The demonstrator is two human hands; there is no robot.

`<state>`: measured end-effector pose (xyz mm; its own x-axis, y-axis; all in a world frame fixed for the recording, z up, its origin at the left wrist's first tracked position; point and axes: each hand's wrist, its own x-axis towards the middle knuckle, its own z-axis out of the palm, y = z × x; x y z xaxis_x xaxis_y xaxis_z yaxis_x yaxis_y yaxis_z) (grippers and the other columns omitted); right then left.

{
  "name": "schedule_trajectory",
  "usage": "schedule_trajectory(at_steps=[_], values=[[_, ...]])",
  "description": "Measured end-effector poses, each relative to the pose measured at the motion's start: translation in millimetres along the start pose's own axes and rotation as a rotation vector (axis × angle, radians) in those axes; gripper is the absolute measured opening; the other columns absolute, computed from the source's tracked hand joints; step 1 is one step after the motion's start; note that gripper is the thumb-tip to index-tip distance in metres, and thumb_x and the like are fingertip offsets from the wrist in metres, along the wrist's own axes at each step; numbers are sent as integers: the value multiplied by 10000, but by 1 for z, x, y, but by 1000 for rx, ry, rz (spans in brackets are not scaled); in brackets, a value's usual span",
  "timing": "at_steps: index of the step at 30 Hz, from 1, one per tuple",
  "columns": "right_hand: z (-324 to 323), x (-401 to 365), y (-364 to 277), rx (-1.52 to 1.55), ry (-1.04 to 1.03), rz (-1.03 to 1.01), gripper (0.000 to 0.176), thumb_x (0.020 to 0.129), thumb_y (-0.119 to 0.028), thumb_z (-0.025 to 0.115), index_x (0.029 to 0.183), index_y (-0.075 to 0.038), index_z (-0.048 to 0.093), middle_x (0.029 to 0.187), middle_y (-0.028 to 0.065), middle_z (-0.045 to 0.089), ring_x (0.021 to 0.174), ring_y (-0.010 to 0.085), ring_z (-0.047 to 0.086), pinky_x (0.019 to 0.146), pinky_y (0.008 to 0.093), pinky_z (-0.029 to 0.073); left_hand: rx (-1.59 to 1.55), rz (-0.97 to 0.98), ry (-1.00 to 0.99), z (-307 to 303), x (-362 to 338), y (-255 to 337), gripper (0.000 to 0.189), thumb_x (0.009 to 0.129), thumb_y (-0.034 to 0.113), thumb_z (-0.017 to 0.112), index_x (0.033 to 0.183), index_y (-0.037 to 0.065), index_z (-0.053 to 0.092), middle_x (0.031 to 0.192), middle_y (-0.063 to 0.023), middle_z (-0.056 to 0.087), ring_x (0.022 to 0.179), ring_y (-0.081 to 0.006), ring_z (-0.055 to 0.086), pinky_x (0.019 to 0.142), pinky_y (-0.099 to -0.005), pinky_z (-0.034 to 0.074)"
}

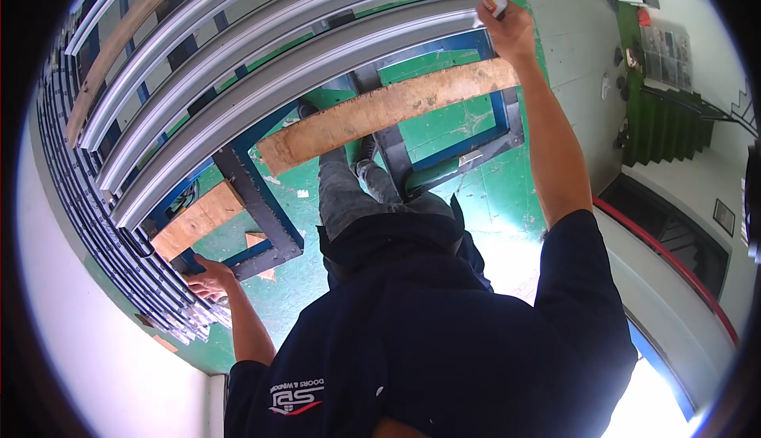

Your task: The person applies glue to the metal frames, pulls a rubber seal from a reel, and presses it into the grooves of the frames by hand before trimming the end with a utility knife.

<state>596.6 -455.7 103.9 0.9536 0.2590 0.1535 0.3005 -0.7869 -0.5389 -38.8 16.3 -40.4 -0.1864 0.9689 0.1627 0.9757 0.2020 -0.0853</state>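
Note:
In the upper right of the head view, my right hand (511,35) is closed around a small white bottle (496,2) with an orange-red mark. The bottle is at the right end of the nearest silver metal profile (317,89). Several such long profiles lie side by side across a dark steel frame (246,188). At lower left, my left hand (212,278) has its fingers stretched out beside the frame's corner, close to a stack of dark, thin profiles (103,224).
Wooden boards (380,113) lie across the frame, a shorter one (198,220) at left. My legs stand inside the frame's gap on a green floor (468,232). A white wall (87,319) is at left. A red rail (666,252) and green steps (666,133) show at right.

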Motion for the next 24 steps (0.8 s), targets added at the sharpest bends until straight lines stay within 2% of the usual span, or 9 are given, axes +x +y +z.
schedule_trajectory(at_steps=[4,6,10,11,14,15,20,23,24], values=[[-5,1,3,-48,16,18,284,854,-301,754,895,-23,722,717,154,703,643,269,703,651,359,552,32,-23,-15,-2,-2,3,940,885,797,510,1550,153,341,1495,-143,417,1384,-367,378,1000,-681,344],[8,-7,-11,-18,-10,-2,283,854,-297,755,884,-18,720,715,157,705,648,275,708,651,355,554,39,-18,22,-1,-3,3,914,879,785,531,1556,201,344,1479,-130,419,1366,-376,393,976,-675,382],[27,-24,-53,103,-98,-5,312,863,-309,760,875,0,717,686,139,674,609,198,637,626,329,522,-7,-46,29,-7,-7,10,871,894,742,545,1567,230,338,1497,-109,400,1391,-364,380,1004,-676,374],[37,-26,-50,139,-178,79,317,883,-311,761,881,3,715,671,92,665,600,146,584,602,315,493,-12,-53,12,-16,-11,16,867,892,725,564,1568,233,336,1502,-107,398,1408,-356,363,1025,-660,365],[70,-49,-97,373,-258,45,304,901,-305,765,890,-5,718,694,49,681,622,108,582,601,303,483,-69,-55,4,-28,-18,24,867,889,712,584,1574,244,331,1514,-101,400,1437,-345,330,1063,-649,336],[79,-56,-116,365,-374,98,287,906,-293,773,917,-11,726,724,30,691,650,77,582,610,284,483,-58,-52,18,-26,-18,24,864,891,706,585,1573,238,333,1527,-102,391,1453,-343,311,1067,-649,333],[143,-97,-229,667,-589,-80,190,907,-193,773,946,-11,731,727,16,688,654,40,593,610,221,474,-95,-66,-25,-38,-21,30,846,910,671,589,1569,206,333,1552,-114,363,1470,-346,293,1083,-624,331],[171,-114,-258,711,-626,-263,175,913,-177,770,957,-10,735,727,3,690,632,29,584,586,210,467,-116,-62,-17,-42,-24,32,819,921,648,590,1559,200,340,1546,-112,362,1469,-340,290,1085,-608,331],[178,-118,-263,705,-625,-329,173,916,-174,769,963,-10,736,728,-1,690,625,25,580,577,208,465,-147,-41,27,-37,-23,28,811,907,655,606,1543,210,370,1536,-94,379,1472,-341,276,1074,-637,326]])
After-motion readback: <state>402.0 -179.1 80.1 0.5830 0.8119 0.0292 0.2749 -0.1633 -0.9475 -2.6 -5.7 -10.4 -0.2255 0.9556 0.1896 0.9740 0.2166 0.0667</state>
